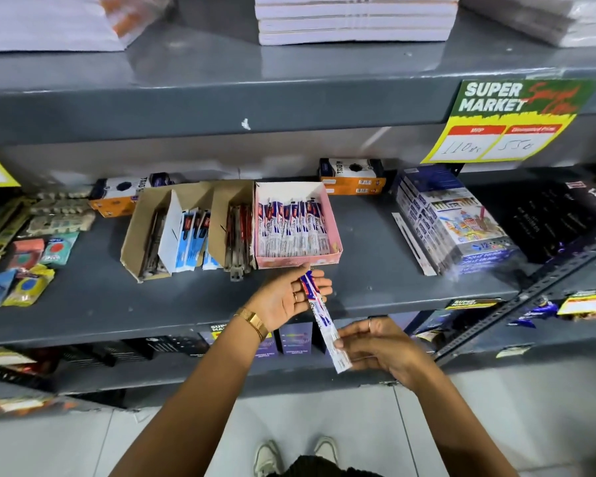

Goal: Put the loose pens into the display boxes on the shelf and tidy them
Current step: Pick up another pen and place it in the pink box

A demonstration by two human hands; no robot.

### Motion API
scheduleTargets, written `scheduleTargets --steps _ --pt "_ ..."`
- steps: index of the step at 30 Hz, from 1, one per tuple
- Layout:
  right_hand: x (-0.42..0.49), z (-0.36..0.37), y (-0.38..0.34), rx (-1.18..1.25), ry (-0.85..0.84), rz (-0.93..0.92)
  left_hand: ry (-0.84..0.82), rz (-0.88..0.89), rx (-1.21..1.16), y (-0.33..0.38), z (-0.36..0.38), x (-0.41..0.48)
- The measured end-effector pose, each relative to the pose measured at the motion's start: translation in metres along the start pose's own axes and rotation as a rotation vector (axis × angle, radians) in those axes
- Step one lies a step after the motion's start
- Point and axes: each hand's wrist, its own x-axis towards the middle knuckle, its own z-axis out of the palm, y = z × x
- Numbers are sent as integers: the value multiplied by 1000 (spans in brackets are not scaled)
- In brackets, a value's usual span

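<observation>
Print on the packs in the pink display box (298, 259) too small to read. Pen pack (325, 320) upper end partly covered by left-hand fingers (319, 283). Black box (561, 218) cut by right edge; lettering incomplete. Price tag (511, 120) red script blurred. Lower shelf (117, 376) contents dark, indistinct. Paper stacks (355, 18) cropped at top.

The pen packet (324, 318) I hold is white with blue and red print, matching the packets standing in the pink display box (298, 261) near the front edge of the grey shelf (375, 242). The brown cardboard boxes (136, 235) left of it hold blue-and-white packets. My left hand (286, 299) wears a gold ring and a gold watch strap. At the shelf's right end sits a black box (551, 218); above it hangs a yellow, green and red price sign (506, 122)
</observation>
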Motion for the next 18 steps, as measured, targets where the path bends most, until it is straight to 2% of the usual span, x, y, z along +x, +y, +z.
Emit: scheduleTargets --steps 8,10,12,13,15,16,18 --pt "0 12 7 -12 2 -18 -24 4 -3 -1 -5 -7" --pt "3 14 -2 15 2 -63 19 98 -45 -1 -6 -7" --pt "8 14 -17 42 42 -139 143 290 -4 -5 -9 -5" --pt "12 14 -26 50 71 -183 215 424 79 -9 -13 -6" --pt "22 13 -46 41 130 -252 318 690 387 -22 -26 -8" --pt "29 12 -58 19 165 -279 376 780 606 -27 -36 -8" --pt "47 13 -81 -40 233 -318 494 851 1019 -35 -54 -9"
